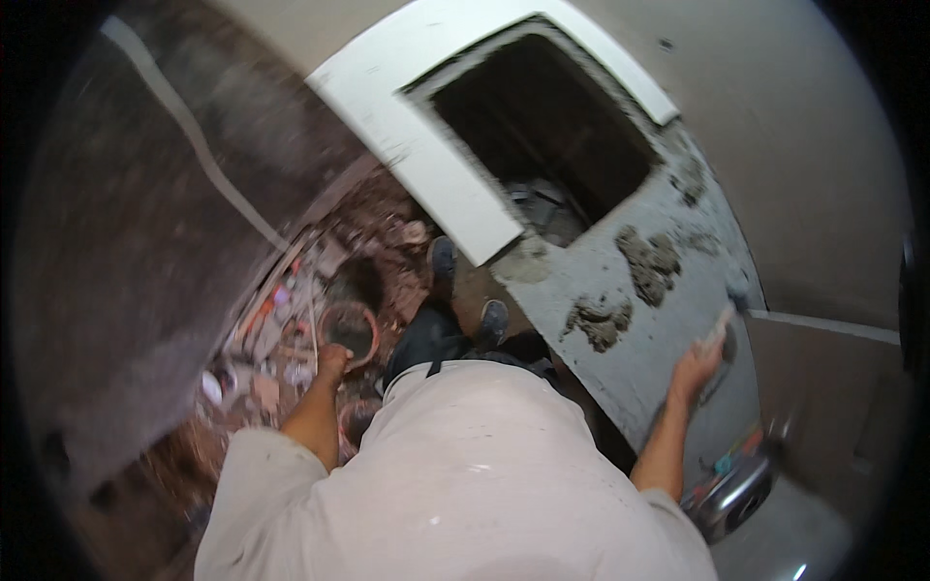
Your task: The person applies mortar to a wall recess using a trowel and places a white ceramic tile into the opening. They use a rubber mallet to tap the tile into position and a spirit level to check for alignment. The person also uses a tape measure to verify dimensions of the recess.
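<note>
My right hand reaches over a grey slab toward the wall at its far right edge. Its blurred fingers look closed around something pale, with a greyish shape just beyond them. Dark wet mortar lies in lumps on the slab, and a smaller mortar heap sits closer to me. On the left, my left hand hangs low with curled fingers, beside a round container with an orange rim. What it holds, if anything, I cannot make out.
White slab pieces border a rectangular opening in the counter. A shiny metal object stands at lower right. Rubble and litter cover the floor at left. My shoes are between rubble and counter.
</note>
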The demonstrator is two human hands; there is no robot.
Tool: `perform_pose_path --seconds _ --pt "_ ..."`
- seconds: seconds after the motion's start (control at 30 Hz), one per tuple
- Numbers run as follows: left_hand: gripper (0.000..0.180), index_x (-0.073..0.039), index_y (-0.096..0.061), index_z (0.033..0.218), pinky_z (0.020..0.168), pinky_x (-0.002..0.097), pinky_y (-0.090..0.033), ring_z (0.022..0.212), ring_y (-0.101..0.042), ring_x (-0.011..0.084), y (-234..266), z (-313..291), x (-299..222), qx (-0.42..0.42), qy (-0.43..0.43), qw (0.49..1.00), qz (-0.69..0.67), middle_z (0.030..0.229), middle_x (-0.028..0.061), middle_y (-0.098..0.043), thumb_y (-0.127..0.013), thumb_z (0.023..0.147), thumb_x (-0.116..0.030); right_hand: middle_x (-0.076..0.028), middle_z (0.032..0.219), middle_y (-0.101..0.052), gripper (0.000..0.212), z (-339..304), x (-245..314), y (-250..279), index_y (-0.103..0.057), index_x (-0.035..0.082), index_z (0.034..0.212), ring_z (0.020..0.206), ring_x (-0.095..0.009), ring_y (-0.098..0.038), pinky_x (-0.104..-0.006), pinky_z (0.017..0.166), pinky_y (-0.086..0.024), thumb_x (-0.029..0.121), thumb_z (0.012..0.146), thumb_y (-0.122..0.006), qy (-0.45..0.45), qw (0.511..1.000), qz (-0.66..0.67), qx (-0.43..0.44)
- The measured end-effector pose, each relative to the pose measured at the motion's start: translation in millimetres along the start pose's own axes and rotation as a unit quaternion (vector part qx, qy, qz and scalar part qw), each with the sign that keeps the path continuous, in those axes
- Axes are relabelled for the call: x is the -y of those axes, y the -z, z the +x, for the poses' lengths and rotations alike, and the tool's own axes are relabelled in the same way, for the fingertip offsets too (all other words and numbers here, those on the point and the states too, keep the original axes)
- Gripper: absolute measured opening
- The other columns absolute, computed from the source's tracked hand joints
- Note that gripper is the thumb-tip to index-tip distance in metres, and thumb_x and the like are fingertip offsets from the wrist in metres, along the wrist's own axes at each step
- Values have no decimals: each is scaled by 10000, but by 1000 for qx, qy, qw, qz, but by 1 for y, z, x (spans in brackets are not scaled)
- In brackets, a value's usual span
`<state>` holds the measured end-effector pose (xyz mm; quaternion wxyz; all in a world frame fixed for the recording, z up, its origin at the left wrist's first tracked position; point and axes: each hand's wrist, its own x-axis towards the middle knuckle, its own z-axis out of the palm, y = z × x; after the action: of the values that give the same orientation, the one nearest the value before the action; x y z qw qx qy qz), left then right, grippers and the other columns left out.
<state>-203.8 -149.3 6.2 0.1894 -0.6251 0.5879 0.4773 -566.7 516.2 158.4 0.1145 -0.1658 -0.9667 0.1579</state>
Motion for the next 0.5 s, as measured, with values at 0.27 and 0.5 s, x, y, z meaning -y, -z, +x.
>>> perform_pose_path --seconds 0.27,0.5 --pt "630 -93 -614 1386 985 416 -488 1121 -653 268 -100 -121 83 191 87 977 -48 1283 103 -692 -485 992 -567 -302 1223 -657 400 -3 -71 -10 -658 -22 1272 1114 -471 -635 -520 920 -505 225 957 -653 -62 976 -140 155" --pt "861 -91 -490 1518 1141 403 -377 1360 -512 305 -107 -176 47 205 178 958 -92 1514 164 -523 -369 980 -752 -259 1069 -724 368 42 -70 4 -672 -44 1198 994 -469 -688 -518 845 -531 215 939 -649 28 936 -238 257"
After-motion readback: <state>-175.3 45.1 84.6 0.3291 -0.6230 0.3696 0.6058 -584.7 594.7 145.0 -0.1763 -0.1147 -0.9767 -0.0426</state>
